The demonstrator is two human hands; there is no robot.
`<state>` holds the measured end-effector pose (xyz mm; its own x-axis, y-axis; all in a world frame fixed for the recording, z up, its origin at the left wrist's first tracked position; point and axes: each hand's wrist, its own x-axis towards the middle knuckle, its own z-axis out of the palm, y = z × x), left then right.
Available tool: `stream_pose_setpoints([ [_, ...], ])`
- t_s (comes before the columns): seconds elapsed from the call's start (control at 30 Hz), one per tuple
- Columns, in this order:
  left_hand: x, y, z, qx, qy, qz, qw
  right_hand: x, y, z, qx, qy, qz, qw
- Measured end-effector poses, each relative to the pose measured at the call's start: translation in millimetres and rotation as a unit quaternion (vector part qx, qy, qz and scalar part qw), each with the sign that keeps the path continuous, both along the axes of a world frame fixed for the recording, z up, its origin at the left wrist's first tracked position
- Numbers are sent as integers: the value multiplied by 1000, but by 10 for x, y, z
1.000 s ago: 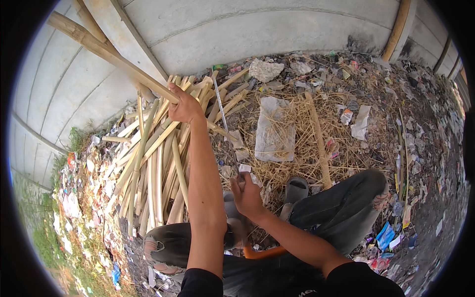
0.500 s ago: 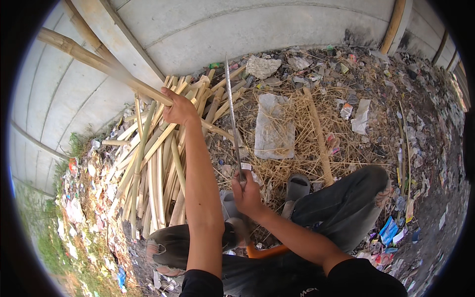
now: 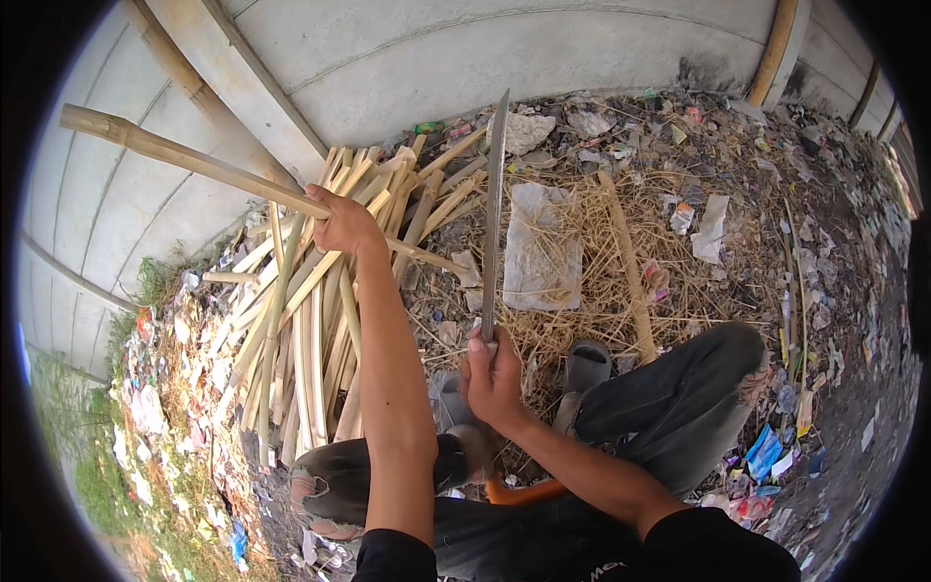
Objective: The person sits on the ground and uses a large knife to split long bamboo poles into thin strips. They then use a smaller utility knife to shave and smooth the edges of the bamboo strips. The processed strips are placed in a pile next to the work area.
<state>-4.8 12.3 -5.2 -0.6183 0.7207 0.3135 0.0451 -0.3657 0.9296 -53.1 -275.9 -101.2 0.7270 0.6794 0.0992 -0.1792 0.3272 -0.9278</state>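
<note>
My left hand [image 3: 344, 223] is closed round one end of a bamboo strip [image 3: 184, 155], which slants up and left in front of the wall. In my right hand [image 3: 495, 383] is a long-bladed machete [image 3: 496, 213], its blade upright and its handle mostly hidden in my fist. Below and around my left hand lies a pile of split bamboo strips [image 3: 310, 359]. Dry straw-like shavings surround a pale flattened sack [image 3: 538, 252] in front of me. A short bamboo pole [image 3: 628, 272] lies to the right of the sack.
A grey concrete wall [image 3: 504, 48] with posts and leaning bamboo poles [image 3: 199, 92] bounds the far side. Litter and a pale rock [image 3: 529, 133] lie along it. My bent legs and grey sandals [image 3: 587, 366] are near, with an orange curved thing [image 3: 524, 493] between the legs.
The machete blade has swung to the right and stands more upright. The held bamboo strip has shifted left and its far end has dropped lower, with my left hand slightly lower.
</note>
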Motion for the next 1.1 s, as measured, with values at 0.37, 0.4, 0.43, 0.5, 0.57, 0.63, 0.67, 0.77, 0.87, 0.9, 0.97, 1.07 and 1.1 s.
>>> stream_pose_setpoints([
  [0.37,20,-23,-61,-16,77,14,997,-105,-25,-842,-270,-155,59,948],
  [0.4,-13,-35,-126,-30,54,-18,998,-117,-97,-648,-249,-147,51,956],
  [0.43,10,-13,-71,-26,44,-11,999,-46,-19,-442,-207,-151,37,966],
  [0.5,40,-40,-58,-28,28,2,999,-37,-14,-115,-135,-156,-2,978],
  [0.57,66,-79,-76,-23,32,-19,999,-95,-49,-29,-95,-157,-23,983],
  [0.63,111,-92,-81,-16,37,-25,999,-126,-72,-8,-77,-163,-29,983],
  [0.67,129,-101,-90,-13,41,-19,999,-147,-59,-157,-122,-198,-24,972],
  [0.77,209,-206,-11,-28,15,-61,998,-97,70,-1072,-267,-235,3,934],
  [0.87,237,-359,108,-29,6,-88,996,19,116,-1565,-360,-170,44,917],
  [0.9,195,-392,29,-39,11,-83,996,-16,6,-1541,-347,-180,44,919],
  [0.97,157,-290,-35,-20,8,-77,997,-129,-104,-1473,-316,-187,50,929],
  [1.07,173,-187,-39,-22,6,-56,998,-222,90,-886,-225,-238,36,944],
  [1.1,195,-199,-34,-26,14,-49,998,-226,143,-882,-226,-225,42,947],
])
